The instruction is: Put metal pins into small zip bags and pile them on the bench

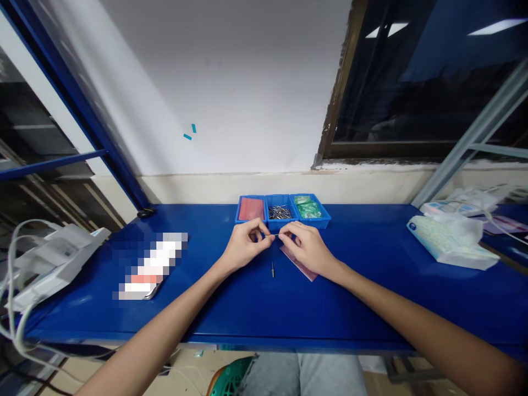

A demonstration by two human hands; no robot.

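Head view shows a thin metal pin (275, 235) pinched at its ends between the closed fingertips of the left hand (245, 245) and the right hand (305, 247), just above the middle of the blue desk (371, 297). A pink bag (303, 268) lies under the right hand, and a loose pin (273, 269) lies just in front. Three blue trays (282, 221) line the desk's far edge, and a tissue pack (449, 242) sits near its right end. Behind are a white wall (247, 82) and a dark window (412, 82).
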